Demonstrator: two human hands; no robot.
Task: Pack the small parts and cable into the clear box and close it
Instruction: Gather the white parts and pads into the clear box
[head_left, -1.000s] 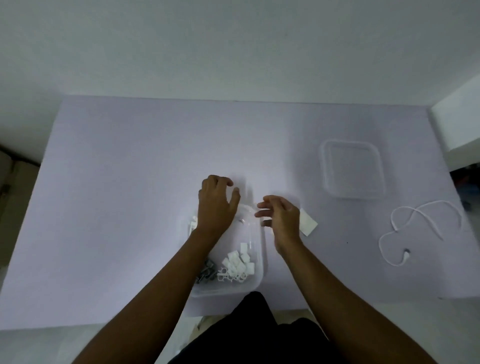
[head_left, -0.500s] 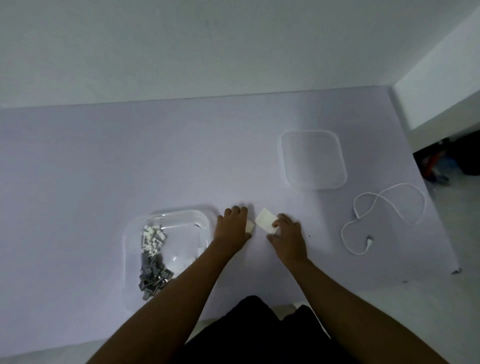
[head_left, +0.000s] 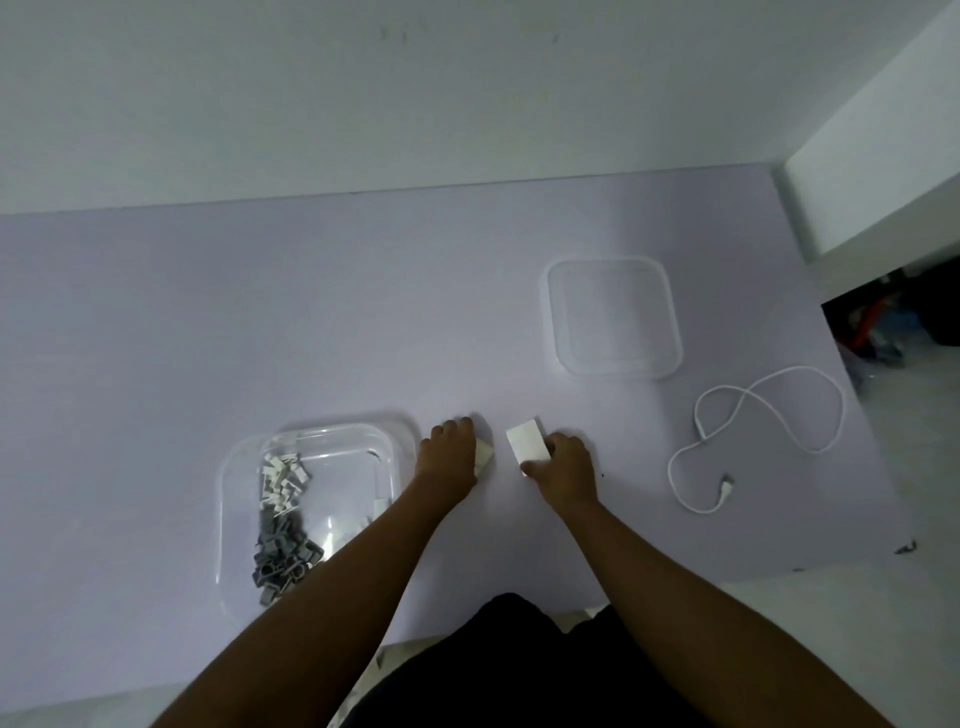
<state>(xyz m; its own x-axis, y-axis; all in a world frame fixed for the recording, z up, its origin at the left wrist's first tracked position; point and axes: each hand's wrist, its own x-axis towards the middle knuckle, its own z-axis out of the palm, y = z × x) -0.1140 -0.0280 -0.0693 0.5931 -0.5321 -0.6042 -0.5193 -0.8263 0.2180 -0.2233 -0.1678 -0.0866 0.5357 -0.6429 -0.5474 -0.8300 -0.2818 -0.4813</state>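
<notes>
Two grips, left hand (head_left: 449, 453) pinching white tab (head_left: 483, 456) beside clear box (head_left: 332, 428) rim, right hand (head_left: 565, 466) pinching white card (head_left: 527, 446), cable (head_left: 725, 488) well apart.

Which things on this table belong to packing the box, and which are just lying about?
For the job: clear box, grey and white small parts inside it, lid, white cable, white card pinched by the right hand, white piece at the left hand.
Lying about: dark speck at the table edge, clutter beyond its right side.

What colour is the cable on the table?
The cable is white; the head view shows it best.
</notes>
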